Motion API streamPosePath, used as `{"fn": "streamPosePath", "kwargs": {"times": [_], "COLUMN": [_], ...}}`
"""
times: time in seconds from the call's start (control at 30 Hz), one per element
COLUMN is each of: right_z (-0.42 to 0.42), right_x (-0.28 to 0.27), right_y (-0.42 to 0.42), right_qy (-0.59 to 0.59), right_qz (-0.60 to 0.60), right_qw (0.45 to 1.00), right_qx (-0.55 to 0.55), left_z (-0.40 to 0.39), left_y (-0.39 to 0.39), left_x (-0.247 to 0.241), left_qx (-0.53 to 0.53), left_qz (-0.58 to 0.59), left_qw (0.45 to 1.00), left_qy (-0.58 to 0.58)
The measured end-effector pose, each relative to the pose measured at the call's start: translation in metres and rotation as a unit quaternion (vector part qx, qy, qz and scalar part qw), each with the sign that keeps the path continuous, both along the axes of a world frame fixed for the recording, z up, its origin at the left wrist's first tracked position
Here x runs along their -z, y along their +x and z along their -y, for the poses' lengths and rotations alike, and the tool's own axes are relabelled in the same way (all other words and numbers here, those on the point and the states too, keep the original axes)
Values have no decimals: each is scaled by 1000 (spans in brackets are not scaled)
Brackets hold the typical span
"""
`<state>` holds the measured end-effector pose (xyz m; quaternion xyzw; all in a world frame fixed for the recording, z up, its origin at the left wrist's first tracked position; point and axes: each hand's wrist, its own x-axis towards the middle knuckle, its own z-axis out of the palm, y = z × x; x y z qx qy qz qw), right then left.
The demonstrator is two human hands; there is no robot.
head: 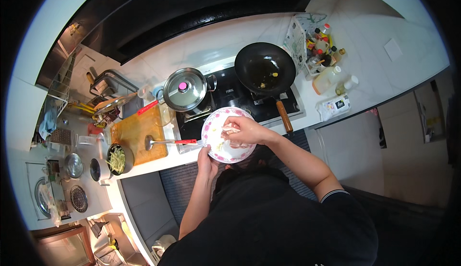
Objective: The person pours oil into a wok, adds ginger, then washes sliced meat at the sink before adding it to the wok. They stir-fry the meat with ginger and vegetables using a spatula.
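Note:
A white plate with a pink floral rim (210, 119) is held above the front edge of the gas hob. My left hand (207, 164) grips its near left rim. Over the plate, my right hand (248, 131) holds a crumpled whitish tissue or cloth (231, 128) in its fingers. Small yellowish food bits (219, 145) lie on the plate. Behind and to the right, a black wok (264, 68) with a wooden handle stands on the hob with a few food scraps in it. A steel pan with a glass lid (184, 89) is on the left burner.
A ladle (148, 142) with a red handle lies across the wooden cutting board (137, 129). Left of it stands a dark bowl of shredded greens (117, 160). Bottles (326, 80) and a white packet of wipes (334, 107) are right of the hob; a range hood (216, 3) overhangs it.

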<state>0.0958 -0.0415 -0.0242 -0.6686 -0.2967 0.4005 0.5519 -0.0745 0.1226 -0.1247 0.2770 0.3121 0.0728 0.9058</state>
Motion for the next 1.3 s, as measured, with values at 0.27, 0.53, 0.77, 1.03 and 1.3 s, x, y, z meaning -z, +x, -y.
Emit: {"fn": "streamPosePath", "kwargs": {"times": [0.27, 0.53, 0.77, 1.03, 1.3], "right_z": [14, 12, 29, 68, 65], "right_x": [5, -14, -52, -68, 107], "right_y": [2, -4, 67, 178, 258], "right_qy": [19, 88, 153, 52, -207], "right_qz": [37, -110, -139, -34, 209], "right_qw": [999, 989, 978, 995, 954], "right_qx": [-13, -41, 18, 76, 52], "left_z": [19, 22, 21, 30, 45], "left_y": [-6, -15, -21, -44, -83], "left_x": [1, 16, 14, -1, -13], "left_qx": [-13, -30, -50, -118, -176], "left_qz": [-5, -7, -3, -12, -39], "left_qw": [1000, 999, 998, 992, 983], "left_qy": [10, 16, 34, 29, 22]}}
